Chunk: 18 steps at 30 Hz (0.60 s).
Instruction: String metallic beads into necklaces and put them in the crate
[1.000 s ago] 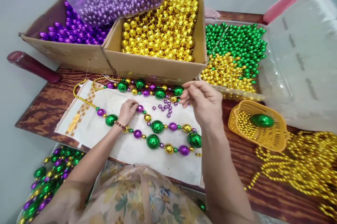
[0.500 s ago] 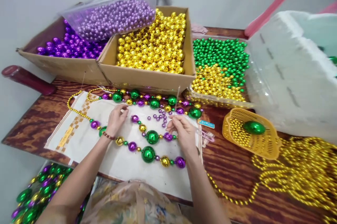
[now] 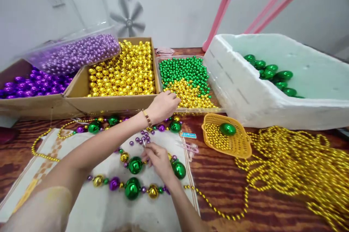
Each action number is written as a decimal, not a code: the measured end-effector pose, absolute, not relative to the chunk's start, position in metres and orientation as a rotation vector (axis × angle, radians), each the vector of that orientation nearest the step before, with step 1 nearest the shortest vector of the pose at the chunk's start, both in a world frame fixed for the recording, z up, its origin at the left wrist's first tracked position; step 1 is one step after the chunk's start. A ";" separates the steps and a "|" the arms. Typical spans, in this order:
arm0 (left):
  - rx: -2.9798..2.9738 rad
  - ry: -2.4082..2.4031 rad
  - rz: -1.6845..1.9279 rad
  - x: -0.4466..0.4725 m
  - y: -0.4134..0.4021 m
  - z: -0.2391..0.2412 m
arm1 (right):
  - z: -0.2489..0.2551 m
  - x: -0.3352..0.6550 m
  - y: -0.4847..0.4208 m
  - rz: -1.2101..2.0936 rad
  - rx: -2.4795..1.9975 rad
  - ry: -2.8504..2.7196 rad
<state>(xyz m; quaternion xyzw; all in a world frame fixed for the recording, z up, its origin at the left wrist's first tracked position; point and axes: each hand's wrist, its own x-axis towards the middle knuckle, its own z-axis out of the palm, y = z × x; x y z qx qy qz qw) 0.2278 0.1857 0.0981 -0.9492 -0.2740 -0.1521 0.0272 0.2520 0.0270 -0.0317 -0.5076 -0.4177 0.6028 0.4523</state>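
My left hand (image 3: 165,105) reaches across to the near edge of a clear tray (image 3: 191,110) of small green beads (image 3: 182,70) and gold beads (image 3: 188,94). Its fingers are curled at the gold beads; what they hold, if anything, is hidden. Over the white cloth (image 3: 109,208), my right hand (image 3: 158,159) pinches a thin needle (image 3: 144,142) pointing up. Below it runs a strand of mixed beads with a large green ball (image 3: 135,165), partly covered by the hand. Several loose purple beads (image 3: 144,137) lie just beyond the needle. A longer strand with a green ball (image 3: 132,188) lies nearer me.
Cardboard boxes hold purple balls (image 3: 38,83) and gold balls (image 3: 122,72), with a tilted tub of lilac beads (image 3: 81,52) on top. A yellow basket (image 3: 242,145) and heaped gold bead chains (image 3: 297,170) lie right. Behind stands a white foam box (image 3: 261,105) of green balls.
My left hand has moved from over the cloth, right and forward, to the bead tray. My right hand still pinches the needle over the cloth. The view has shifted right.
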 end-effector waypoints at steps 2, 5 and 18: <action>-2.914 -0.919 -0.232 0.249 0.202 0.099 | -0.030 0.250 0.027 1.494 -1.254 -1.070; -2.913 -1.101 0.060 0.275 0.218 0.101 | -0.027 0.250 0.028 1.494 -1.247 -1.101; -2.992 -1.148 -0.252 0.275 0.226 0.125 | -0.031 0.253 0.026 1.462 -1.237 -1.143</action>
